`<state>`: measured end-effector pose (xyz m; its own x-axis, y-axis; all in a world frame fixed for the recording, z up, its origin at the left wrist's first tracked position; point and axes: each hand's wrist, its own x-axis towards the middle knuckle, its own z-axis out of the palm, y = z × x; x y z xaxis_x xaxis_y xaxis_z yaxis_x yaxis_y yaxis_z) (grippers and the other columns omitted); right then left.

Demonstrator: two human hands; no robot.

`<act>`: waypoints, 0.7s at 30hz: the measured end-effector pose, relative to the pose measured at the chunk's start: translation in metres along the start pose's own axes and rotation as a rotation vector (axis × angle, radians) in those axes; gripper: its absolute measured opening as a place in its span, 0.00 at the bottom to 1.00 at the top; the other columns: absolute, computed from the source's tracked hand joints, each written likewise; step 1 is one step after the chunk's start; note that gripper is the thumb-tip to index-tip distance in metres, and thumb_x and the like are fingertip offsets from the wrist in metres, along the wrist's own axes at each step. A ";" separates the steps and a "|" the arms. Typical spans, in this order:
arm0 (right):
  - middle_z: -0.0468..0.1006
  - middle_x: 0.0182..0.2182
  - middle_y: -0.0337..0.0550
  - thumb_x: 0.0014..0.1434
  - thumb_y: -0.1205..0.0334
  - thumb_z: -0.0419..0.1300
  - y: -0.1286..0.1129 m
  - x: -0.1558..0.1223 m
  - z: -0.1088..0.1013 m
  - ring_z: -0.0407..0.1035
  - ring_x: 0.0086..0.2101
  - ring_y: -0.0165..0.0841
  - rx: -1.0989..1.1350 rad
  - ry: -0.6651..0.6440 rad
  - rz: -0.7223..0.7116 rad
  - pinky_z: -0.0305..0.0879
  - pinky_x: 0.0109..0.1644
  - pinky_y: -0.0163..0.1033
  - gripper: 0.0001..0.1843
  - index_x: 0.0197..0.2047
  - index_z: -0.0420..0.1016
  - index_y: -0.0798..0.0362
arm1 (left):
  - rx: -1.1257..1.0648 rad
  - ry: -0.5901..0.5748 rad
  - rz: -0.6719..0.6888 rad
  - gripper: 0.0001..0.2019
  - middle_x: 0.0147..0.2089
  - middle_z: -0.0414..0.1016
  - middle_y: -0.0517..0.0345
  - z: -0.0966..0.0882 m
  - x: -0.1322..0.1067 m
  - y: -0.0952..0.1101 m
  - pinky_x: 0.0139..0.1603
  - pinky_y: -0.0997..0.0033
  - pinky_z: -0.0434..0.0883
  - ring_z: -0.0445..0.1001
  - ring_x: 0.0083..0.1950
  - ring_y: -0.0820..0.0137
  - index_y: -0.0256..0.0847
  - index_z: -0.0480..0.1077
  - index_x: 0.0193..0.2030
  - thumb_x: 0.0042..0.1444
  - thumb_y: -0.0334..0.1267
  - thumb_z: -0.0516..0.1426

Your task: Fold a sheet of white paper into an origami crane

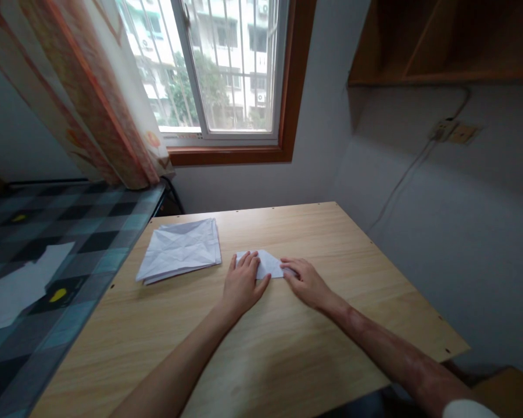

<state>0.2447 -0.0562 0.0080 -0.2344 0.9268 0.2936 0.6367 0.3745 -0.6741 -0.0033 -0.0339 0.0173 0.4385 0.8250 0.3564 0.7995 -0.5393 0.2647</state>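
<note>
A small folded white paper (268, 262) lies on the wooden table (322, 325) near its middle. My left hand (243, 283) rests flat on the paper's left part, fingers stretched out and pressing down. My right hand (305, 280) lies on the paper's right end with its fingers together and pressed on the sheet. Part of the paper is hidden under both hands. A stack of creased white sheets (181, 251) sits on the table to the left, apart from my hands.
A bed with a checked blue cover (47, 244) adjoins the table's left edge, with loose white paper (20, 287) on it. A curtain (91, 98) and a barred window (218, 64) stand behind. A white wall runs along the right, under a wooden shelf (444, 46).
</note>
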 end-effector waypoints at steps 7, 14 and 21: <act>0.89 0.41 0.44 0.57 0.58 0.73 0.017 0.060 0.011 0.79 0.36 0.36 0.224 -0.046 0.327 0.74 0.42 0.39 0.22 0.54 0.86 0.53 | -0.055 -0.010 0.055 0.16 0.70 0.77 0.42 -0.003 0.002 -0.004 0.79 0.36 0.62 0.74 0.71 0.48 0.43 0.75 0.60 0.71 0.45 0.60; 0.81 0.24 0.37 0.54 0.53 0.74 0.018 0.082 0.025 0.72 0.26 0.31 0.389 -0.125 0.319 0.62 0.30 0.33 0.13 0.31 0.82 0.55 | -0.078 0.079 0.059 0.14 0.66 0.79 0.45 -0.008 0.002 -0.005 0.71 0.43 0.71 0.76 0.67 0.49 0.44 0.76 0.56 0.64 0.38 0.64; 0.83 0.35 0.40 0.68 0.49 0.67 -0.011 0.051 0.032 0.76 0.39 0.36 0.403 0.027 0.042 0.70 0.45 0.38 0.14 0.40 0.83 0.51 | -0.247 0.106 0.015 0.06 0.53 0.84 0.50 -0.015 0.001 0.001 0.60 0.52 0.74 0.81 0.53 0.55 0.45 0.78 0.48 0.71 0.38 0.59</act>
<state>0.2021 -0.0126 0.0084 -0.1916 0.9424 0.2743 0.3050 0.3228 -0.8960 -0.0083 -0.0364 0.0309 0.3934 0.8017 0.4500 0.6630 -0.5865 0.4652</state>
